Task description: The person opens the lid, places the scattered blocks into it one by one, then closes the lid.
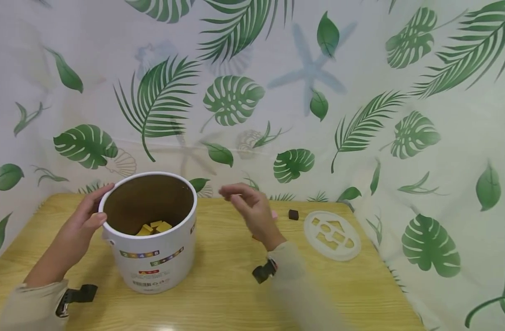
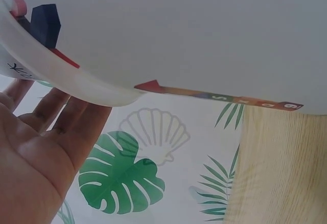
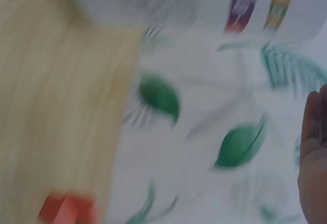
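A tall white bucket [image 1: 169, 266] with printed number strips stands on the table, several yellow blocks [image 1: 155, 227] visible inside it. My left hand [image 1: 79, 225] holds it by the upper left side, thumb near the rim, fingers along the far side. In the left wrist view the fingertips are hidden behind the bucket's edge. To the right of the bucket, my right hand [image 1: 252, 209] hovers above the table with fingers slightly bent; nothing shows in it. Beside and partly behind that hand lie a pink piece [image 1: 274, 214] and a red-orange piece [image 1: 255, 238].
A dark block [image 1: 293, 214] rests near the table's back edge. Right of it lies a pale oval plate [image 1: 333, 235] with shaped cut-outs. A leaf-patterned cloth [image 1: 256, 101] hangs behind the wooden table [image 1: 236, 285].
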The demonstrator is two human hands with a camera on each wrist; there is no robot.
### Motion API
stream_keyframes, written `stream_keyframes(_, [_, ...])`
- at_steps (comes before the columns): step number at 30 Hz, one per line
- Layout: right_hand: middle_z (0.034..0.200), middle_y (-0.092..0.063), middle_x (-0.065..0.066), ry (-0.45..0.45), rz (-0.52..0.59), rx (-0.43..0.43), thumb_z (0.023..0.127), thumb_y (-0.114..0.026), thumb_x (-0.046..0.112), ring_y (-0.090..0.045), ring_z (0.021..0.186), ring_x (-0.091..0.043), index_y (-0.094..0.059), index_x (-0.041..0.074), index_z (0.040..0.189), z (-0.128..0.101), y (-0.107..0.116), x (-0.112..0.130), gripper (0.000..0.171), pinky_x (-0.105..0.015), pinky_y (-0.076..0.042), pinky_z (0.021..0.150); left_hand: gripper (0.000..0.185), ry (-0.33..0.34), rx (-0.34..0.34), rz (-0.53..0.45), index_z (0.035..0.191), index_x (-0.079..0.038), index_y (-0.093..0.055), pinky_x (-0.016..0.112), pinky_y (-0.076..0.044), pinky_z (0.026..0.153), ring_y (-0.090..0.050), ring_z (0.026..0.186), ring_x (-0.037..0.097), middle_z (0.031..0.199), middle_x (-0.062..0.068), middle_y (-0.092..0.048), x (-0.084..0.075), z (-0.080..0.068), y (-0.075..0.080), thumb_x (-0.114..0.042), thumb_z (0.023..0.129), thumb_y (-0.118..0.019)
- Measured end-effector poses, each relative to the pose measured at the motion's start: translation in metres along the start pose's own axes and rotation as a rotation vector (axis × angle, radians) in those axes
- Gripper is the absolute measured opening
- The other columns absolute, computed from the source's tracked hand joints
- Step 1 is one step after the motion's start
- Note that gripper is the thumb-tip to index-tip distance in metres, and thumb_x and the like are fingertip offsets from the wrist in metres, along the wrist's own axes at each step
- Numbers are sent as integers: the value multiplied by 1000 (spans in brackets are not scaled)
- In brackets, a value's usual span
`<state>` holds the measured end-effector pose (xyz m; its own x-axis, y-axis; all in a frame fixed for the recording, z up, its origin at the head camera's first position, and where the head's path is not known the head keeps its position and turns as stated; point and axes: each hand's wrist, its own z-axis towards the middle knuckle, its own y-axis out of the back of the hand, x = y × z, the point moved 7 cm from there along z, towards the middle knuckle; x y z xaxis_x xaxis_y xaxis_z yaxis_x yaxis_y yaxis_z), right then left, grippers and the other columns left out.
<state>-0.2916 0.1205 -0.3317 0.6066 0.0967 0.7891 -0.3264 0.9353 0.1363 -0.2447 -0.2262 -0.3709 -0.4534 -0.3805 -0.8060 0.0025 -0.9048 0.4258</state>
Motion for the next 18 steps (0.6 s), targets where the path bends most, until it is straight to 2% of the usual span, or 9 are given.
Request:
stream_keyframes(2, [115, -70, -24, -31, -62, -77, 104, -55, 21, -68, 106, -11, -64, -18, 115, -12, 39, -13, 41, -29, -55, 96, 60, 2, -6, 1, 165, -20, -25, 11, -38, 92, -39, 128, 2, 149, -14, -38, -1, 0, -2, -12, 108, -42])
stream_keyframes(4, [113, -72, -19, -99, -188, -150, 104, -53, 18, -68, 104, -15, -66, -15, 114, -25, 81, -26, 37, -31, -55, 94, 61, 3, -5, -8, 165, -20, -25, 11, -38, 92, -39, 128, 3, 149, -13, -38, -1, 1, -3, -12, 107, -42])
stream_keyframes(6, [116, -71, -18, -225, -352, -212, 106, -55, 23, -66, 106, -18, -69, -6, 118, -40, 122, -38, 34, -35, -55, 96, 61, -6, 0, -29, 165, -19, -25, 10, -39, 91, -40, 128, 4, 149, -13, -38, -1, 2, -5, -10, 107, -42])
stream_keyframes(8, [121, -69, -17, -375, -511, -227, 106, -58, 31, -63, 112, -23, -69, 2, 123, -54, 158, -52, 35, -41, -52, 101, 61, -14, 1, -41, 165, -18, -25, 9, -39, 91, -41, 127, 4, 148, -14, -38, 0, 2, -6, -8, 107, -42])
stream_keyframes(10, [129, -65, -14, -534, -642, -192, 104, -61, 38, -59, 120, -27, -66, 8, 130, -70, 184, -66, 40, -47, -48, 106, 61, -17, -2, -33, 164, -17, -25, 8, -39, 91, -41, 127, 2, 149, -15, -37, 2, 2, -5, -8, 107, -42])
stream_keyframes(13, [143, -57, -19, -690, -812, -29, 103, -63, 39, -51, 133, -39, -58, 5, 141, -90, 203, -85, 52, -57, -41, 111, 61, -17, -9, -14, 164, -18, -25, 8, -40, 91, -41, 127, 0, 149, -17, -37, 4, 0, -4, -8, 107, -43])
stream_keyframes(16, [151, -49, -25, -734, -938, 131, 103, -63, 32, -44, 140, -47, -51, -2, 147, -103, 211, -100, 57, -63, -37, 113, 61, -26, -11, -20, 164, -18, -26, 8, -40, 90, -41, 128, 1, 149, -17, -38, 4, -1, -3, -7, 107, -42])
stream_keyframes(18, [152, -47, -28, -734, -968, 181, 104, -63, 30, -41, 141, -49, -50, -5, 148, -107, 214, -107, 57, -64, -35, 114, 61, -38, -12, -53, 164, -17, -26, 8, -40, 91, -42, 128, 3, 149, -16, -38, 2, -1, -4, -4, 106, -41])
